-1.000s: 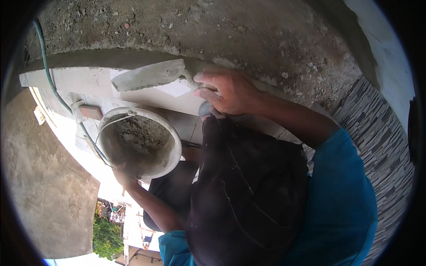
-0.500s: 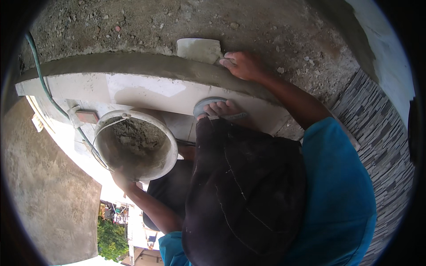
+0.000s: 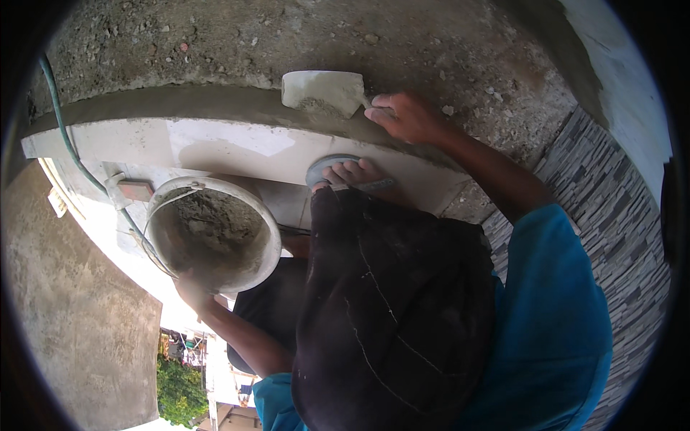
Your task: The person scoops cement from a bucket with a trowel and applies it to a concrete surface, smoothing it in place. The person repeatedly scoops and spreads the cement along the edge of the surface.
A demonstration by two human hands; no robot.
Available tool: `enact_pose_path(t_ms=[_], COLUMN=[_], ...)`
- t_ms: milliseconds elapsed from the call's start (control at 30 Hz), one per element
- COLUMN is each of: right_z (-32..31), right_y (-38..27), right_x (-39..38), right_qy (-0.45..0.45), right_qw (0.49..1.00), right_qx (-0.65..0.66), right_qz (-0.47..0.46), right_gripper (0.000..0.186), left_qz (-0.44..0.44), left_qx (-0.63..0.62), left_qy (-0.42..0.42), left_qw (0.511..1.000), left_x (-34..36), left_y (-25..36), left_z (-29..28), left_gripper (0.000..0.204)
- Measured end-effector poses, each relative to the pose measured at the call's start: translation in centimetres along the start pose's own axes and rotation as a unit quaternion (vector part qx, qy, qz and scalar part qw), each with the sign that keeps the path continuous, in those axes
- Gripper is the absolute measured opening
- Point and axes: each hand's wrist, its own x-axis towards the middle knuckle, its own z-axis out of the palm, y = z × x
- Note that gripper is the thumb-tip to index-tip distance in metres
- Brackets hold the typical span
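My right hand (image 3: 406, 118) is closed round the handle of a trowel (image 3: 322, 87), whose wide pale blade has wet grey mortar along its near edge. The blade is over the smooth band of fresh mortar (image 3: 208, 100) on top of the curved ledge; whether it touches is hard to tell. At the left, my left hand (image 3: 192, 289) grips the near-left rim of a white bucket (image 3: 272, 248). Grey mortar (image 3: 223, 219) lies inside, and the bucket's mouth is tilted into view. Fingers of this hand are partly hidden at the rim.
One sandalled foot (image 3: 348, 172) stands against the pale tiled ledge face (image 3: 237, 144). A green hose (image 3: 65, 136) crosses the ledge left of the bucket, near a small reddish-faced block (image 3: 135, 190). Rough, stony ground (image 3: 237, 43) lies beyond; a stone-strip wall (image 3: 575, 187) rises at right.
The trowel has shifted slightly toward me and its blade has turned, showing more of its face and the mortar on it. My left hand keeps its hold on the bucket.
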Motion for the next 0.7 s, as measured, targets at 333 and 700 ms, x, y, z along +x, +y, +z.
enact_pose_path(t_ms=[333,700], right_z=[-2.8,6.3], right_y=[-4.8,-17.8], right_x=[-4.1,0.5], right_qy=[-0.048,-0.195], right_qw=[0.996,0.946], right_qx=[0.048,0.027], right_qz=[0.065,-0.257], right_gripper=[0.037,0.033], left_qz=[-0.015,0.049], left_qx=[-0.041,0.054], left_qy=[0.007,-0.016], left_qw=[0.999,0.997], left_x=[0.3,-2.2], left_y=[0.0,6.1], left_z=[-0.3,0.8], left_gripper=[0.022,0.015])
